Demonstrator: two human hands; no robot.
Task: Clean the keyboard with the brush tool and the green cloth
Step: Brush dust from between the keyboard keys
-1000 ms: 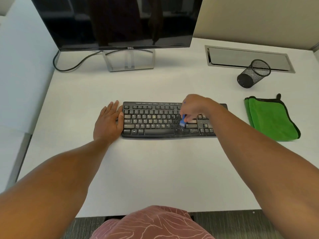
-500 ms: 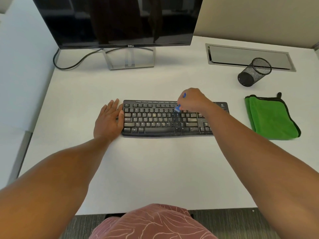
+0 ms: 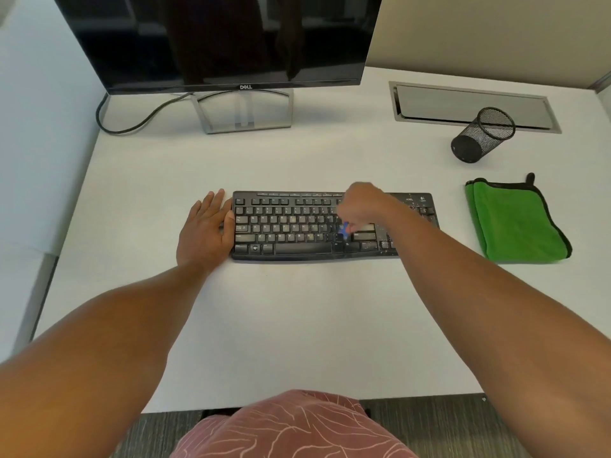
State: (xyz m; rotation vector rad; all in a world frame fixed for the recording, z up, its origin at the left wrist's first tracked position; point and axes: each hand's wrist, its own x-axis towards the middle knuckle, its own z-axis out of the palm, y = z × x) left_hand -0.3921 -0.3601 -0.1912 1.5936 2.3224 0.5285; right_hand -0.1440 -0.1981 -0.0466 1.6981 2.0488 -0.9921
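We are observing one black keyboard (image 3: 317,226) lying near the middle of the white tabletop (image 3: 264,325), with pale specks showing on its right-hand keys. Our left hand (image 3: 205,233) is lying flat, fingers straight and together, and is pressing against the keyboard's left end. Our right hand (image 3: 362,206) is curling its fingers round one blue brush tool (image 3: 344,230), whose tip is touching the keys right of centre; the hand is blurred. One green cloth (image 3: 515,219) is lying folded near the right edge of the tabletop, apart from the keyboard. One black mesh pen cup (image 3: 482,135) is sitting toward the far right corner, just in front of one metal cable hatch (image 3: 463,104). One monitor (image 3: 211,41) is standing at the far edge, one cable (image 3: 132,127) trailing from it.
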